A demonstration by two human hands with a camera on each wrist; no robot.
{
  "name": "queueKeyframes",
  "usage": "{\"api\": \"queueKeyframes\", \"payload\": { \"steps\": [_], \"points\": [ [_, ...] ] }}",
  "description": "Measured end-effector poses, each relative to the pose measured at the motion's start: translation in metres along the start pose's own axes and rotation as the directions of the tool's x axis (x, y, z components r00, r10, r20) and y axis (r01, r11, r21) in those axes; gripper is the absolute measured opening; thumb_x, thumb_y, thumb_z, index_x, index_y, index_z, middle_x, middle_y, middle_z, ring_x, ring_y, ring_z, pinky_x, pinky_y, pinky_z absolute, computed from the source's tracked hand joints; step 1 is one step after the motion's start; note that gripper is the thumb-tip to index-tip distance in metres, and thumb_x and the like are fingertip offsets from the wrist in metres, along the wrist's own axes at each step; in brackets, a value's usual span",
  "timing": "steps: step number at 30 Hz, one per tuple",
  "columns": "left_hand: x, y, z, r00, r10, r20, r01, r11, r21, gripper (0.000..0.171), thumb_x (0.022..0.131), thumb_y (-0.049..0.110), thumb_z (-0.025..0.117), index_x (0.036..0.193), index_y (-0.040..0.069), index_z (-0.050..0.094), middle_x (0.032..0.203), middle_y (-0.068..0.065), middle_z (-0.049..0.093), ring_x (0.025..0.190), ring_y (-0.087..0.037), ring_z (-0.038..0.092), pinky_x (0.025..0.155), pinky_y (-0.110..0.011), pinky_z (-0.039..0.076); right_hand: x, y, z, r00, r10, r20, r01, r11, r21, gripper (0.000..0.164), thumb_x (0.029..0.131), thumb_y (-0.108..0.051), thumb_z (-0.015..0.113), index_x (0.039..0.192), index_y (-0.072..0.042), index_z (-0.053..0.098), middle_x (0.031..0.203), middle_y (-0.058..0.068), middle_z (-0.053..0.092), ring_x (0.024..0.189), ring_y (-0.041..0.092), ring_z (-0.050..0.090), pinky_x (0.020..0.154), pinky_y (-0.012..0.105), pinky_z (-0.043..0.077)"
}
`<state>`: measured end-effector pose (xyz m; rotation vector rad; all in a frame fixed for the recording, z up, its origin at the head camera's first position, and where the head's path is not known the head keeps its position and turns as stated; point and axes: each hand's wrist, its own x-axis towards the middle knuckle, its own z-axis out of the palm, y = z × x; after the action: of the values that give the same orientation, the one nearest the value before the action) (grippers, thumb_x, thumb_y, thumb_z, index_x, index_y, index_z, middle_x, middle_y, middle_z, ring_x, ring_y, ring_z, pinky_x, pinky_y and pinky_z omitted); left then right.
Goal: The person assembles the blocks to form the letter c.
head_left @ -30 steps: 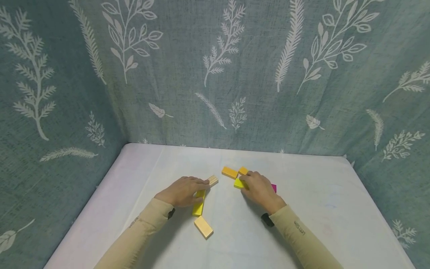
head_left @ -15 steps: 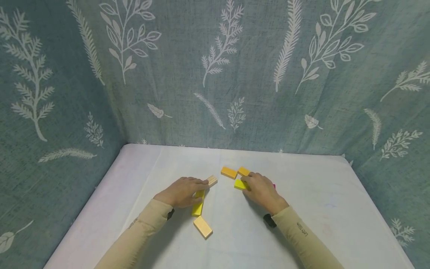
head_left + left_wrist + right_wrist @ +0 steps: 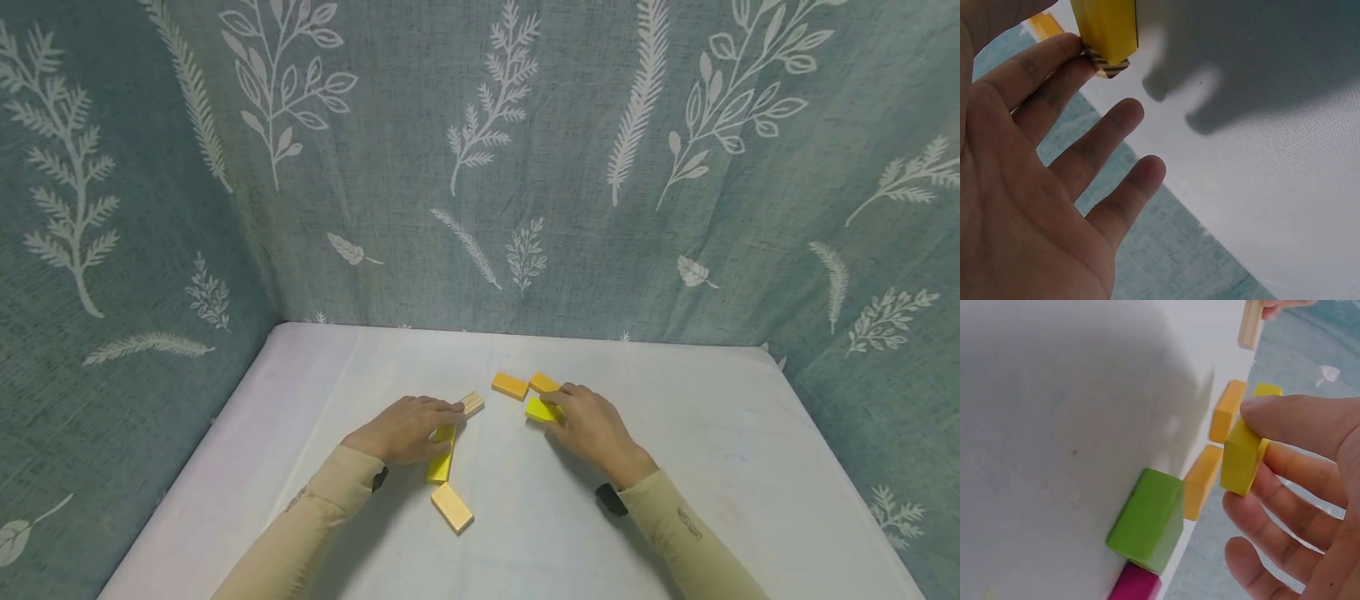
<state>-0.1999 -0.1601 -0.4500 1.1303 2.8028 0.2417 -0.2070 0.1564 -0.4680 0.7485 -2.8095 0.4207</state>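
My right hand (image 3: 594, 427) pinches a yellow block (image 3: 1244, 459) between thumb and fingers, close above the white table. Just beyond it lie two orange blocks (image 3: 510, 386). In the right wrist view, a green block (image 3: 1147, 519) and a magenta block (image 3: 1136, 584) lie in line with them; the right hand hides both from the head view. My left hand (image 3: 408, 429) rests its fingertips where another yellow block (image 3: 441, 465) meets a striped wooden block (image 3: 472, 404). Its middle and other outer fingers stretch out straight in the left wrist view.
A plain wooden block (image 3: 452, 508) lies nearer me, at the near end of the left yellow block. The white table (image 3: 720, 517) ends at a patterned green-blue cloth (image 3: 420, 167) behind and at both sides.
My right hand has shifted slightly right with its yellow block, and the magenta block has gone out of sight behind it. The left hand has stayed in place.
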Motion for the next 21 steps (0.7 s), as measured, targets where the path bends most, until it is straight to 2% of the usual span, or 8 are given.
{"api": "queueKeyframes", "payload": {
  "steps": [10, 21],
  "points": [
    [-0.001, -0.001, 0.0, 1.0, 0.003, -0.005, -0.003, 1.0, 0.005, 0.047, 0.097, 0.022, 0.07, 0.14, 0.007, 0.062, 0.146, -0.009, 0.057, 0.129, -0.033, 0.056, 0.104, -0.052, 0.048, -0.01, -0.009, -0.016, 0.985, -0.101, -0.143, 0.104, 0.995, 0.012, 0.044, 0.079, -0.02, 0.089, 0.12, -0.013, 0.074, 0.104, 0.005, 0.07, 0.087, 0.02, 0.065, 0.072, 0.035, 0.058],
    [0.0, -0.001, 0.001, 1.0, -0.012, 0.01, 0.012, 1.0, -0.005, 0.047, 0.097, 0.022, 0.069, 0.141, 0.007, 0.061, 0.147, -0.008, 0.056, 0.13, -0.032, 0.055, 0.106, -0.052, 0.046, -0.023, -0.025, -0.023, 0.96, -0.173, -0.218, 0.179, 0.984, 0.006, 0.045, 0.075, -0.024, 0.092, 0.115, -0.015, 0.075, 0.103, 0.001, 0.071, 0.086, 0.017, 0.066, 0.071, 0.032, 0.059]
  ]
}}
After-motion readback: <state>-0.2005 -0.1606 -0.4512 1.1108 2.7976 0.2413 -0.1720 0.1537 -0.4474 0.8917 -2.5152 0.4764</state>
